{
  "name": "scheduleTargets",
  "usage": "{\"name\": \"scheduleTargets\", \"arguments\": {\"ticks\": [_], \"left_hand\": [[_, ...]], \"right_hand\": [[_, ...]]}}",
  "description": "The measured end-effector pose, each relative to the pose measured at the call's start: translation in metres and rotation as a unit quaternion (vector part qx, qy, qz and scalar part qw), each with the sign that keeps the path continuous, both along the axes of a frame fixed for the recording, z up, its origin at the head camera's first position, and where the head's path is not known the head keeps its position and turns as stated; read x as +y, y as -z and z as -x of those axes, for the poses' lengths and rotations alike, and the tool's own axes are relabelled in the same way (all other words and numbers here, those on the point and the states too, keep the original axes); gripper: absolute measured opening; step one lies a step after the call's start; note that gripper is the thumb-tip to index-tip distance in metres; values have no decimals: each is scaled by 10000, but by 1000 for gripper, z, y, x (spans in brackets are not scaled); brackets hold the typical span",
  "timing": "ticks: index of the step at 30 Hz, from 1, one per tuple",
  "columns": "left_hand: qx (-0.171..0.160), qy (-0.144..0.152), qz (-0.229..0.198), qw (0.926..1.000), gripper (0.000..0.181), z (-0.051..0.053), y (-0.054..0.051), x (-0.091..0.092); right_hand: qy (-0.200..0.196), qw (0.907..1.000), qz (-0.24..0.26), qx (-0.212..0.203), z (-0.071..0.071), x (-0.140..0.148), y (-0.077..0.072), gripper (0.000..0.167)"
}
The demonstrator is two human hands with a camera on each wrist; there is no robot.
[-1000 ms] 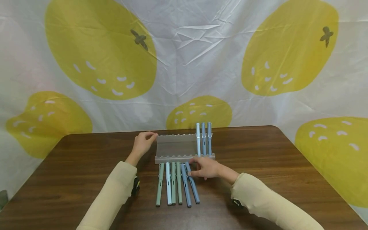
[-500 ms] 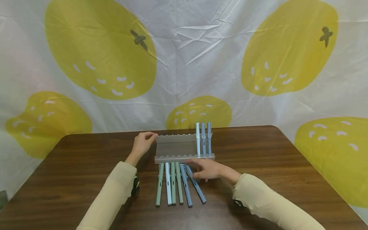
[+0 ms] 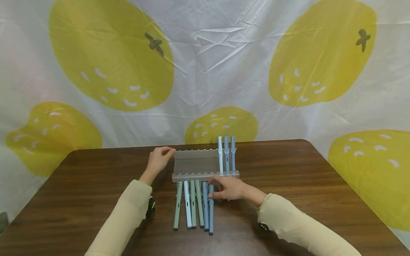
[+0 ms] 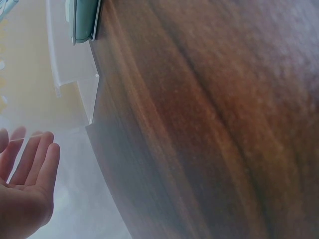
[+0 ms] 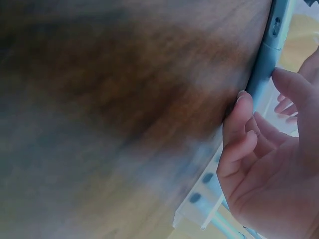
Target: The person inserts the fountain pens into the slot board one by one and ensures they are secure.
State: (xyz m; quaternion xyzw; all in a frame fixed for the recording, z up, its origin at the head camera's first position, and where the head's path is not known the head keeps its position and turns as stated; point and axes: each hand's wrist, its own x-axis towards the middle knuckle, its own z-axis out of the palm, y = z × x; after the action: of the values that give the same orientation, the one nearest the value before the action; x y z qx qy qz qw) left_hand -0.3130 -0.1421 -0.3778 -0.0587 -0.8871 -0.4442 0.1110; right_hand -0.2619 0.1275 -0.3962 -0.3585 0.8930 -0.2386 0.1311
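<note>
The left hand (image 3: 157,161) pinches the upper left corner of a clear, notched rack (image 3: 196,164); the left wrist view has that hand (image 4: 32,181) at the rack's thin edge. Low in front of the rack, the right hand (image 3: 230,187) holds the clip end of the rightmost blue pen (image 3: 211,215) between thumb and finger. The right wrist view shows this hand (image 5: 271,169) with thumb and fingertip against the pen (image 5: 264,68). Another blue pen (image 3: 206,209) lies close beside it on the left. Three pens, one light blue (image 3: 220,161) and two darker, lean in the rack's right end.
Left of the blue pens, a light blue pen (image 3: 187,209) and three green pens, one at the far left (image 3: 177,209), lie on the brown wooden table (image 3: 275,163). A white cloth (image 3: 221,81) with yellow fruit prints hangs behind the table.
The rightmost blue pen's lower end first swung right, then back left and nearer the front; it now lies almost parallel to its neighbour. The right hand shifted slightly with it. The left hand stayed put.
</note>
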Motion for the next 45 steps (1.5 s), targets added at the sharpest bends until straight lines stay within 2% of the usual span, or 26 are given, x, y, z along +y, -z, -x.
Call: {"name": "scheduleTargets", "arguments": {"ticks": [13,24,31,34,39,41,45], "left_hand": [[-56,25,-69,10000,31,0,1,0],[24,-2,2,10000,31,1,2,0],[14,-7,27,10000,32,1,2,0],[-3,-12,19,10000,32,1,2,0],[-43,0,-3,10000,32,0,1,0],[-63,-4,-10,10000,32,0,1,0],[-38,3,5,10000,31,1,0,0]], "right_hand": [[-44,9978,253,-611,2,-1,0,36],[51,9975,312,-631,0,-5,2,33],[100,9974,396,-593,0,-6,4,22],[49,9989,334,-328,0,-7,4,18],[-70,9975,5,707,1,-8,5,16],[60,9952,-137,971,1,-8,4,16],[420,9915,-348,1180,0,-8,3,21]]}}
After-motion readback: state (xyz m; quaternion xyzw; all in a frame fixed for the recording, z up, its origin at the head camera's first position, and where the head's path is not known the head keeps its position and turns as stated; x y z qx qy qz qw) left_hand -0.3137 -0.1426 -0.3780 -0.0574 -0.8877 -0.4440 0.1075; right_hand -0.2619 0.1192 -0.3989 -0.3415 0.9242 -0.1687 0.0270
